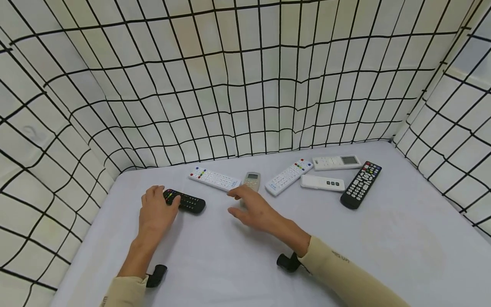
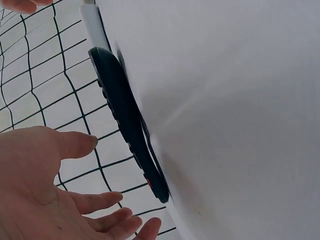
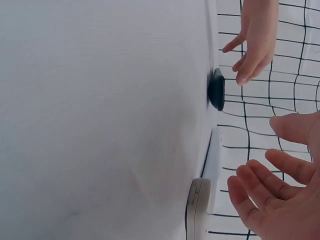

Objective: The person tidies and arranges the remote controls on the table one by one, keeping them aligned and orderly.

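In the head view my left hand [image 1: 158, 214] is over the left end of a black remote control [image 1: 190, 203] that lies on the white surface. The left wrist view shows its fingers loosely spread, with a gap between them and the black remote [image 2: 125, 117]. My right hand [image 1: 258, 212] hovers in front of a small beige remote control [image 1: 252, 181] with a little screen and hides its lower part. Its fingers are relaxed and hold nothing; the right wrist view has the beige remote [image 3: 198, 207] just beside them. Behind the hands lies a white remote control [image 1: 215, 178] with coloured buttons.
To the right lie another white remote with coloured buttons [image 1: 287, 178], a white remote with a screen [image 1: 335, 162], a slim white remote [image 1: 322, 183] and a larger black remote [image 1: 361, 185]. Black netting [image 1: 261, 81] over pale walls encloses the back and sides.
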Motion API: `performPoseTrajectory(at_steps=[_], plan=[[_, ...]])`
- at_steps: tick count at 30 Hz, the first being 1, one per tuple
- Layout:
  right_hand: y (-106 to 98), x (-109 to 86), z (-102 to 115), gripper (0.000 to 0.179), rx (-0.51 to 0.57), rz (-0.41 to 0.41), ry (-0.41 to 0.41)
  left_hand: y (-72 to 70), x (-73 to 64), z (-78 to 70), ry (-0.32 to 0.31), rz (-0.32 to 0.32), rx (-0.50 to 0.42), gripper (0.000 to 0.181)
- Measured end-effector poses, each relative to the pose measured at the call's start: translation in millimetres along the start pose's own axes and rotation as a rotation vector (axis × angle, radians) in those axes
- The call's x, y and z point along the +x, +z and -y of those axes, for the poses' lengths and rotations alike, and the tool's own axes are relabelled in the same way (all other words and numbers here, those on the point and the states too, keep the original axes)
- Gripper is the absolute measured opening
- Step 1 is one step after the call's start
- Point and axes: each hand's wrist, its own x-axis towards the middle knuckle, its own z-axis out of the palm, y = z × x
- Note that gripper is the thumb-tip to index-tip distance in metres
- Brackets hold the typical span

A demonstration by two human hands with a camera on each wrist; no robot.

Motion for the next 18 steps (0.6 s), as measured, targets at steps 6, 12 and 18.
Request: performPoseTrajectory(at_steps=[6, 12, 18], plan=[[8.4, 5.7, 8.2, 0.045, -0.004, 0.038, -0.01, -3.0, 1.9, 13.7, -0.045, 0.006, -0.013, 0.075], [14.6, 13.2, 9.2, 0.045, -0.004, 0.044, -0.001, -3.0, 7.8, 22.6, -0.053, 0.044, -0.061, 0.082], [19.7, 19.4, 10.0, 0.046, 0.007, 0.041, 0.003, -2.9, 13.3, 26.8, -0.047, 0.074, -0.077, 0.085]])
